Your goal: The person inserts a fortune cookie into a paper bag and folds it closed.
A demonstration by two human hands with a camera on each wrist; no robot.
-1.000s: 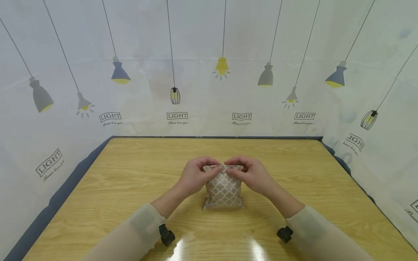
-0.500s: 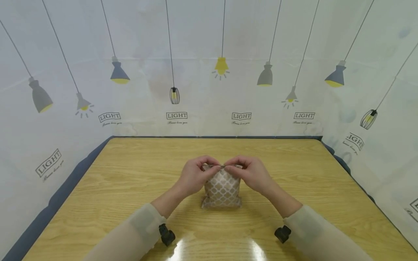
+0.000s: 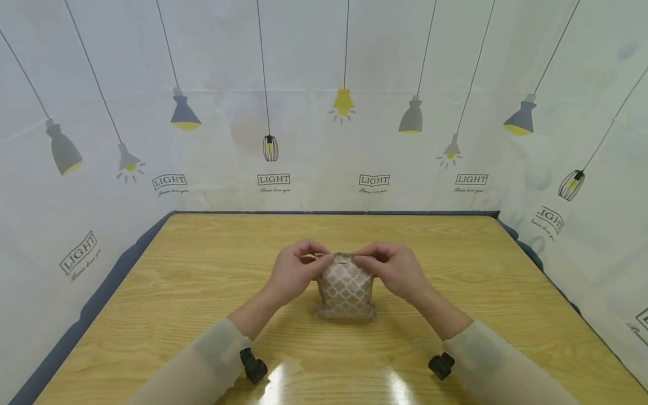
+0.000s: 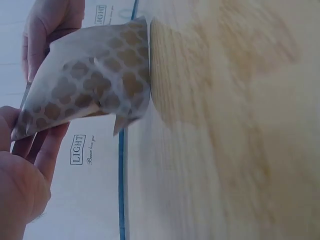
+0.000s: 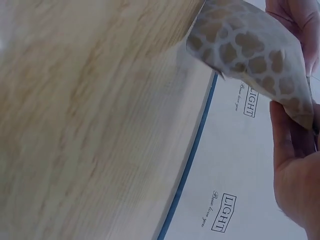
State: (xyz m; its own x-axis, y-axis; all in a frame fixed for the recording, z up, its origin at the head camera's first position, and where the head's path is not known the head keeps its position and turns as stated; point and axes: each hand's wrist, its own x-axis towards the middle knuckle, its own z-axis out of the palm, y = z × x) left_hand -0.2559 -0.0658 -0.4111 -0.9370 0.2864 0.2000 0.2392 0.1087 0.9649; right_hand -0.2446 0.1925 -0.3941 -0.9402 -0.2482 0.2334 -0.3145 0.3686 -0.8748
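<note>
A small patterned pouch (image 3: 346, 289), brown with a pale lattice print, stands upright on the wooden table, its lower edge resting on the surface. My left hand (image 3: 296, 273) pinches its top edge near the left corner, thumb in front and fingers behind. On the other side, my right hand (image 3: 397, 270) pinches the same edge near the right corner. Between the two thumbs a short stretch of the top edge shows. Both wrist views show the pouch (image 4: 95, 80) bulging below the pinched edge. What it contains is hidden.
The wooden table (image 3: 202, 270) reaches back to a pale backdrop (image 3: 314, 124) printed with hanging lamps and the word LIGHT. A dark blue strip (image 3: 334, 212) runs along the table's far edge. Small black cameras (image 3: 254, 367) sit at both wrists.
Earlier the fingertips of both hands nearly met at the middle of the pouch's top edge. Now the hands are farther apart, the left having moved left, and the edge between them shows.
</note>
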